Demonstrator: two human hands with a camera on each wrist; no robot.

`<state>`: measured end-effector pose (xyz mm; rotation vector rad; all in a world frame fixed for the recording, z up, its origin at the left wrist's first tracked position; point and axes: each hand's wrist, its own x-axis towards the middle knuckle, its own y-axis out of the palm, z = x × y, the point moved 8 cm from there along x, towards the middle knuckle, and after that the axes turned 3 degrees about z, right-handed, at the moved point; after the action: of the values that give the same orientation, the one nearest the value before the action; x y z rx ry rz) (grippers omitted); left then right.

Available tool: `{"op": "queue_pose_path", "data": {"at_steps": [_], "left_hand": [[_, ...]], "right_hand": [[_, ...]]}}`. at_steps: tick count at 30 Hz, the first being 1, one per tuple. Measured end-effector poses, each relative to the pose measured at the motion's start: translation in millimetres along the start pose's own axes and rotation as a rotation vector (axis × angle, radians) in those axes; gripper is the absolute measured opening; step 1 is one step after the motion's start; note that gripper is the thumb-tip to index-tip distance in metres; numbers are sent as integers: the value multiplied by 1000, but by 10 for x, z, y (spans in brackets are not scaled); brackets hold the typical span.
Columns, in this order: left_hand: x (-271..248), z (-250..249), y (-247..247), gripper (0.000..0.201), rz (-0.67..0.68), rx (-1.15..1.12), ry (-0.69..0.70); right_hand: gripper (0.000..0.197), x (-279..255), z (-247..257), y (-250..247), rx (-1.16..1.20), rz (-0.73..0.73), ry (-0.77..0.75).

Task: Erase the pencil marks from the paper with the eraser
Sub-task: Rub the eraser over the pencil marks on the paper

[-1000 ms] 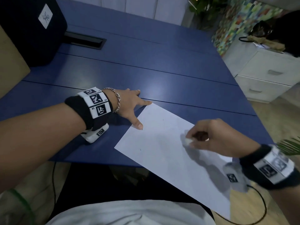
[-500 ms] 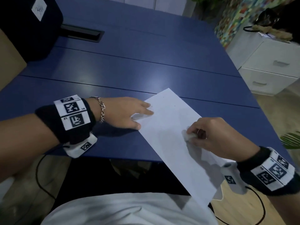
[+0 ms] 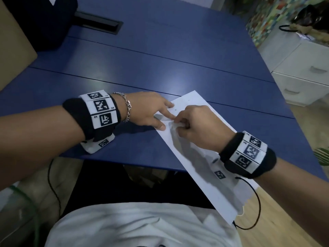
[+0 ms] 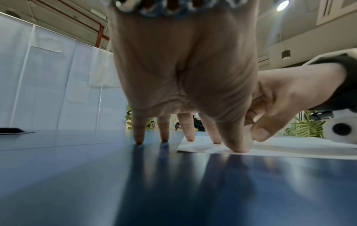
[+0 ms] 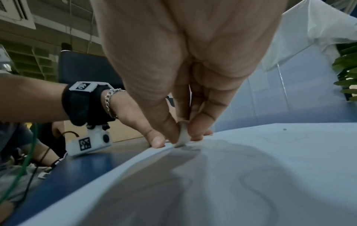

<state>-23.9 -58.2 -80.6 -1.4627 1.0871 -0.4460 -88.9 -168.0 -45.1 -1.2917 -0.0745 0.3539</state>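
- The paper (image 3: 199,154) is lying slantwise on the blue worktop (image 3: 160,72), its near end overhanging the worktop's near edge; compared with a second ago, its far corner is sitting further from the person and the sheet is turned more lengthwise.
- The right hand (image 3: 197,127) is pinching the white eraser (image 5: 183,134) between thumb and fingers, pressing its lower edge onto the paper near the sheet's left edge; half a second ago this hand was working near the middle of the paper.
- The left hand (image 3: 149,111) is lying with straight, spread fingers, the thumb and two fingers pressing on the paper's left edge, the other two fingers resting on the worktop beside the paper.
- The two hands are now nearly touching over the paper; earlier they were well apart.
- A faint grey pencil smudge (image 5: 191,147) is showing on the paper just beside the eraser.
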Motion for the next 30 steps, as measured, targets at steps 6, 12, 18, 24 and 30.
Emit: {"op": "queue_pose_path", "data": {"at_steps": [6,12,18,24,30], "left_hand": [[34,-12,-7,55,34,10,-3],[39,-24,-19,55,43,17,-16],[45,-4,3,55,46,17,-13],[48,-4,-10,56,43,35,-9],[41,8,-5,55,38,12,-10]], "right_hand": [[7,-84,135,94,-18,89,-60],[7,-85,104,77,-28,19,-31],[15,-32,-53,-1,-31,-7,34],[5,-167,224,159,-61,95,-101],[8,-22,-27,8,-43,-16,4]]}}
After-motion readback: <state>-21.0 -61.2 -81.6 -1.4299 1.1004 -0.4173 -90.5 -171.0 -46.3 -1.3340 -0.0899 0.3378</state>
